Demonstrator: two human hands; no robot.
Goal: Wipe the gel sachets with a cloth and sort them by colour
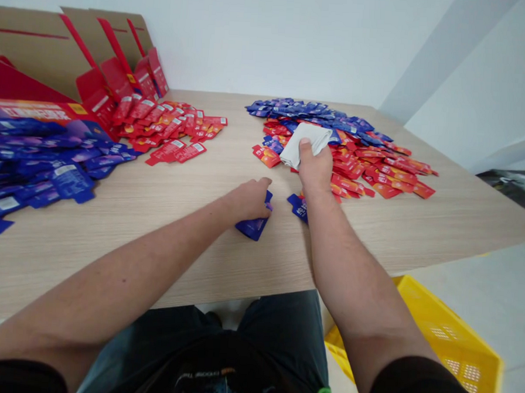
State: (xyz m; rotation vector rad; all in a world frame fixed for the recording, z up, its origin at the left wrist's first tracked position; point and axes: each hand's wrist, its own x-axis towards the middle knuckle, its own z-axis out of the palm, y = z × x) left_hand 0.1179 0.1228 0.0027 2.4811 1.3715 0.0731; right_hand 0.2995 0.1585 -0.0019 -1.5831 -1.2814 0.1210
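I log a pale wood-grain counter (446,218) filling most of the view. Its far edge meets a plain white wall (262,38). A white slanted beam (446,51) rises from near the counter's far right corner to the top edge. Brown cardboard (32,52) stands at the back left against the wall. Right of the counter I note a pale grey floor (508,285), smooth, with a slight sheen. A yellow crate (457,341) with a perforated wall sits on it, just beside the counter's near edge. There is a dark patch at the right edge; I cannot tell what it is. The light is even and diffuse, with soft shadows.
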